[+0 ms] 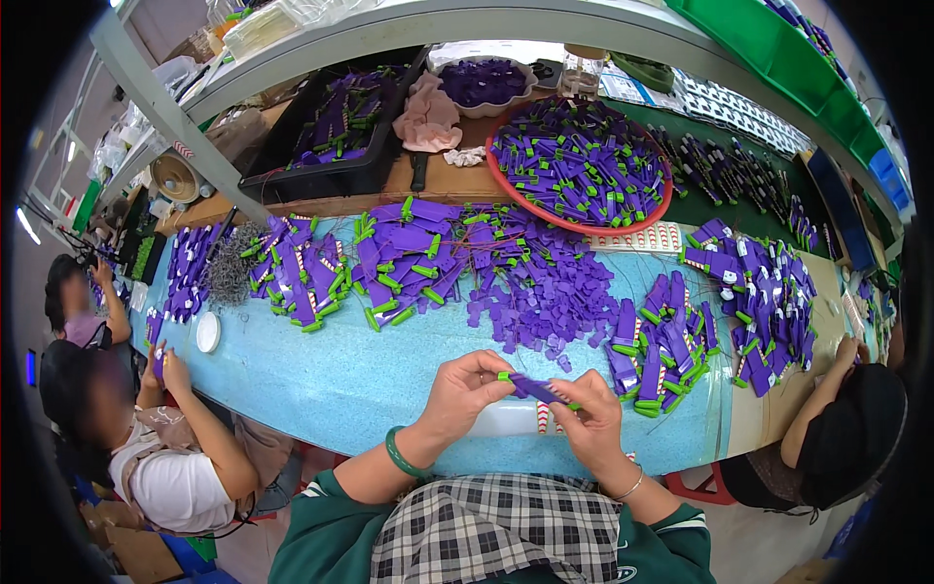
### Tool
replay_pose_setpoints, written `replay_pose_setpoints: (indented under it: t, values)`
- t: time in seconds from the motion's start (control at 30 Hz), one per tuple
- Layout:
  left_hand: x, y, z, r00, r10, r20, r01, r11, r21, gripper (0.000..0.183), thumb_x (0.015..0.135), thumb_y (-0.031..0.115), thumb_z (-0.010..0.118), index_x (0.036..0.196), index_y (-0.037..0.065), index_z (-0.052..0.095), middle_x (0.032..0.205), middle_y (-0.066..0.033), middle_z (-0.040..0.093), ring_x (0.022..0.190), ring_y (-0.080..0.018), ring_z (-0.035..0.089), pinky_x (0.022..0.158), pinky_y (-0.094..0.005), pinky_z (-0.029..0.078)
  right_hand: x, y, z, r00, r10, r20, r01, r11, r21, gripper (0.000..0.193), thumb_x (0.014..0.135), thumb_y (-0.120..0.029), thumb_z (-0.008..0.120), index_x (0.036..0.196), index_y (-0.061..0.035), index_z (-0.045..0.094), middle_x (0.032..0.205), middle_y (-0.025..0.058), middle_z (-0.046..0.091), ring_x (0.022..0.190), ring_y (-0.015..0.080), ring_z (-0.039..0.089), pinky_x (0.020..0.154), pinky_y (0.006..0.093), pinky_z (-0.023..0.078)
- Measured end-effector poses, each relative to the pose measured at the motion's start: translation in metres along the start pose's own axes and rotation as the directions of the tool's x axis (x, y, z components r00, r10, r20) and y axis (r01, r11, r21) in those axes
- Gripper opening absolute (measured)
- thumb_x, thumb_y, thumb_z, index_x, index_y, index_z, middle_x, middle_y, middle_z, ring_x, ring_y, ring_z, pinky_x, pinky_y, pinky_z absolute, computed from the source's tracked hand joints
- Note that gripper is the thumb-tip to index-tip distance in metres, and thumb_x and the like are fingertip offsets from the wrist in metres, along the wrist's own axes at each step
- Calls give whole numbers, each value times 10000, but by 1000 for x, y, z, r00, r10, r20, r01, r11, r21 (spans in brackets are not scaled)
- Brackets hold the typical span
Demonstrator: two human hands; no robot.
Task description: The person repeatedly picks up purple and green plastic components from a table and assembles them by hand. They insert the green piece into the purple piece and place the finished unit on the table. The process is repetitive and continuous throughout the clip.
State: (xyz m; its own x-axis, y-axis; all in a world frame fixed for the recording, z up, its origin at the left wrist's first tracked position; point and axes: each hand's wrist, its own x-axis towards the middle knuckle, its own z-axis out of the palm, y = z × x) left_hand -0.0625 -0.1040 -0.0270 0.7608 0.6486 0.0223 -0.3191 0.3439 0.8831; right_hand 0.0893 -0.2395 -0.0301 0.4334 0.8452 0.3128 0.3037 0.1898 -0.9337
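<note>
Above the near edge of the blue tabletop, both hands hold one flat purple plastic piece (534,387) with a bright green end. My left hand (457,397), with a green bangle on its wrist, pinches the green end between thumb and fingers. At the other end, the fingers of my right hand (592,417) close on the purple part. Just beyond my hands lies a heap of small purple pieces (555,297). A pile of purple pieces with green ends (662,341) lies to the right of them. Finger detail at the right end is partly hidden.
A red-rimmed round basket (671,200) full of purple-green pieces stands at the back. Left of it are a black tray (255,190) and a pink cloth (428,112). A white lid (208,332) lies at left. Co-workers sit on both sides; a shelf beam (389,56) crosses above.
</note>
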Motion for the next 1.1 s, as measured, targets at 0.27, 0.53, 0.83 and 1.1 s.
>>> replay_pose_setpoints:
  t: [0.27, 0.53, 0.83, 1.1]
  values:
    - [-8, 5, -10, 971, -238, -34, 241, 954, 178, 156, 774, -105, 658, 908, -25, 650, 904, -96, 648, 811, -148, 643, 761, -261, 532, 14, -13, -24, 926, 147, 347, -101, 984, -148, 389, 705, 27, 725, 1071, -106, 706, 720, 24, 534, 636, 107, 494, 545, 255, 387]
    - [-9, -4, 15, 979, -205, -5, 196, 929, 314, 164, 817, 72, 713, 951, 8, 643, 905, -29, 646, 833, -67, 583, 749, -220, 472, 3, -1, -1, 896, 360, 261, -438, 815, 380, 331, 727, -18, 754, 1040, -12, 647, 836, 40, 622, 726, 72, 572, 610, 229, 457]
    - [-9, 26, 16, 947, -21, 321, -207, 725, 657, 133, 751, 32, 720, 832, 13, 616, 946, -67, 579, 807, -170, 583, 696, -288, 460, 26, -6, -25, 954, -28, 299, 56, 995, -85, 179, 730, -34, 725, 867, -36, 609, 822, 61, 624, 657, 153, 610, 586, 272, 490]
    - [-12, 51, 9, 925, -163, 343, -218, 512, 831, 120, 716, 7, 713, 740, 2, 595, 787, -100, 616, 693, -265, 598, 618, -323, 469, 37, -12, -19, 855, -154, 496, 301, 925, -232, 104, 723, -62, 725, 771, -36, 637, 700, 83, 594, 626, 240, 599, 544, 330, 477]
